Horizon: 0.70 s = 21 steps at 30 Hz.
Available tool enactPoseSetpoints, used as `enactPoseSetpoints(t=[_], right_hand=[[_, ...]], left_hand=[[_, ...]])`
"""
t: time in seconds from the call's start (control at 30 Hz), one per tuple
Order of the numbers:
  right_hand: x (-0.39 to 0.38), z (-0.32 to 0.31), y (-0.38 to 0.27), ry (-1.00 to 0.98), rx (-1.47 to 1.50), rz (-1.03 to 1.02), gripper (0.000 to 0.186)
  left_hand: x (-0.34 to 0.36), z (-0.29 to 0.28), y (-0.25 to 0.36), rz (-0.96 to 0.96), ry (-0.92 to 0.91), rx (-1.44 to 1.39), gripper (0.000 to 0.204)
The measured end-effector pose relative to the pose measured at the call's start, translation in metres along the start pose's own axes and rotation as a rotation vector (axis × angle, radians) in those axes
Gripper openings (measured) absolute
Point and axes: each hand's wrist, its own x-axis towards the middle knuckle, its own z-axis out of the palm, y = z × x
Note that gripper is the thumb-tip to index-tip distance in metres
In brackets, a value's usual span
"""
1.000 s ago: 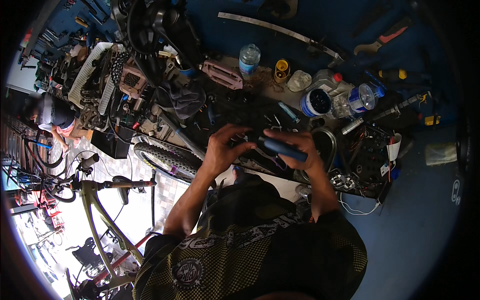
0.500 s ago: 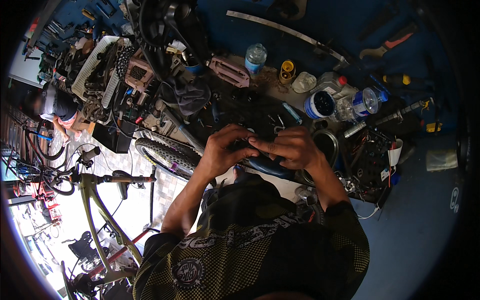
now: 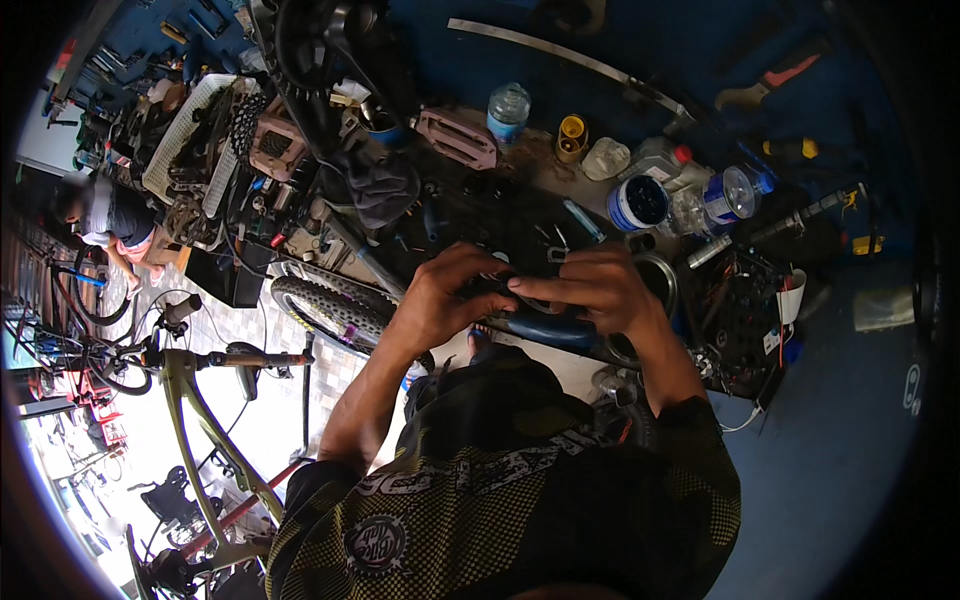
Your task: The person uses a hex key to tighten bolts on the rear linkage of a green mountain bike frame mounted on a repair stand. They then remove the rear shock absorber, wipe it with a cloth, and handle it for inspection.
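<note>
Above the near edge of the dark-topped workbench, my left hand [image 3: 445, 298] is closed, thumb and fingers pinching a small dark part [image 3: 494, 285] too hidden to name. My right hand [image 3: 603, 288] meets it from the other side. Its index finger reaches straight to the part, while the other fingers curl under; what they grip, if anything, is hidden. Just beneath the hands runs a dark blue rounded tube-like piece [image 3: 550, 333] along the bench edge. Small tools, among them a silver-blue cylinder [image 3: 584, 221], lie on the bench beyond my right hand.
A blue-and-white tub [image 3: 638, 206], plastic bottles [image 3: 730, 198] and a yellow container [image 3: 572, 138] stand at the back. A grey cloth [image 3: 376, 192] lies left of centre. Left of me are a bicycle tyre [image 3: 325, 315] and a green bike frame [image 3: 185, 410]. A person [image 3: 120, 225] sits far left.
My right hand has shifted slightly to the right, its index finger now stretched straighter toward the small part. My left hand stays nearly in place. The seated person's posture has changed a little.
</note>
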Motion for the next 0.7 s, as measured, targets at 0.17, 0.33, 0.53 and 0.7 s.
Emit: enactPoseSetpoints(t=[0.17, 0.33, 0.53, 0.7], right_hand=[[0.000, 0.001, 0.003, -0.122, -0.049, 0.018, 0.078], [-0.010, 0.006, 0.006, -0.083, 0.007, 0.073, 0.083], [-0.003, 0.010, -0.005, -0.104, -0.007, 0.091, 0.088], [-0.026, 0.008, -0.002, -0.175, -0.003, 0.155, 0.090]], left_hand=[[0.004, -0.007, 0.010, 0.076, -0.047, 0.140, 0.045], [-0.004, -0.013, 0.007, 0.015, 0.040, -0.001, 0.045], [-0.005, -0.013, 0.004, 0.053, 0.039, -0.044, 0.045], [-0.009, -0.012, 0.000, -0.039, 0.081, -0.204, 0.044]])
